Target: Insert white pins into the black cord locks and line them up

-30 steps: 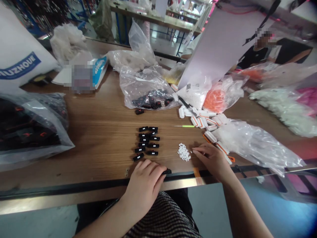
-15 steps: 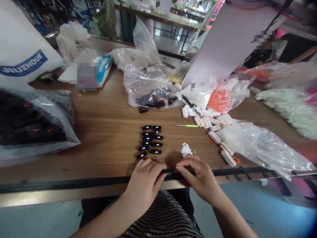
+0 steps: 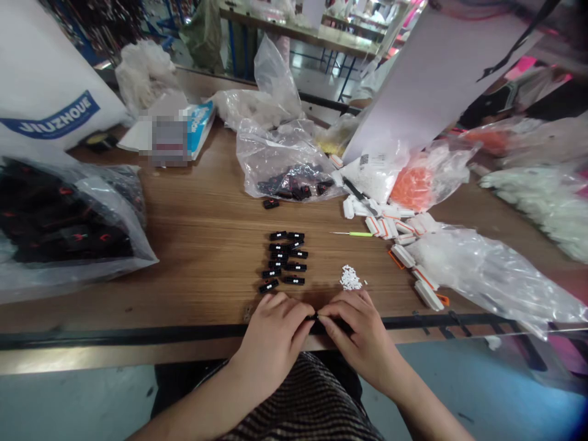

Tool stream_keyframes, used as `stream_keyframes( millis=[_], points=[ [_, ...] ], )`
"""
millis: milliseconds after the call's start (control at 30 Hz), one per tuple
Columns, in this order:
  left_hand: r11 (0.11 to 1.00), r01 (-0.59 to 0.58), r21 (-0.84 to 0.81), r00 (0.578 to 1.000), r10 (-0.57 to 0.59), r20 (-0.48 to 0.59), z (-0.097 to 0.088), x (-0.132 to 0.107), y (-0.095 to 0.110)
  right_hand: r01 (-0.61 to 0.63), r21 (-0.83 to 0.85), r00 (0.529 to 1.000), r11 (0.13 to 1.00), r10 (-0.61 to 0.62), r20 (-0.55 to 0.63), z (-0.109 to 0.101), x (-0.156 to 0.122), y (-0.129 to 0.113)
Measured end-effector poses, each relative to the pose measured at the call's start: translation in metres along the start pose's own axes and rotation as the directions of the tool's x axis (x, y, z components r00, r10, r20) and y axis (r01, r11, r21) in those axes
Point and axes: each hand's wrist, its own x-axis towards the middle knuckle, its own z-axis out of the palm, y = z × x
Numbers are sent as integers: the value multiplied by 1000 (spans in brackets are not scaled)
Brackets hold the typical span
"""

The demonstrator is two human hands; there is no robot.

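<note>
Close to the table's front edge, my left hand (image 3: 277, 334) pinches a black connector housing (image 3: 314, 317), which its fingers mostly cover. My right hand (image 3: 361, 334) has its thumb and forefinger closed at the housing's right end, on a small white plug that they now almost wholly hide. The two hands' fingertips nearly meet. Beyond my left hand lie several black connector housings (image 3: 294, 267) in two rough columns, most showing a pair of white dots. A small heap of white plugs (image 3: 351, 278) lies just past my right hand.
A thin tool with a yellow-green handle (image 3: 361, 234) lies beyond the heap. White parts with orange trim (image 3: 428, 295) and a clear bag (image 3: 487, 269) are on the right. Bags of black parts stand at left (image 3: 68, 220) and back (image 3: 280, 159). A white panel (image 3: 404, 79) leans behind.
My right hand has moved left, bringing the white plug from beside the housing up against its end. My left hand keeps its hold. The view has shifted slightly.
</note>
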Motion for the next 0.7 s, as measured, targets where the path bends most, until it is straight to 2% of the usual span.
stream_keyframes(
  millis=[300,433,700],
  points=[
    [1000,-7,1,1000,7,-17,2,0,-2,36,-57,999,998,-36,7,2,1,-2],
    [1000,-7,18,1000,7,-16,2,0,-2,95,-132,995,987,-96,5,1,1,-4],
    [1000,-1,-3,1000,1,-12,2,0,-2,104,-161,983,982,-126,-133,5,-5,1]
  ],
)
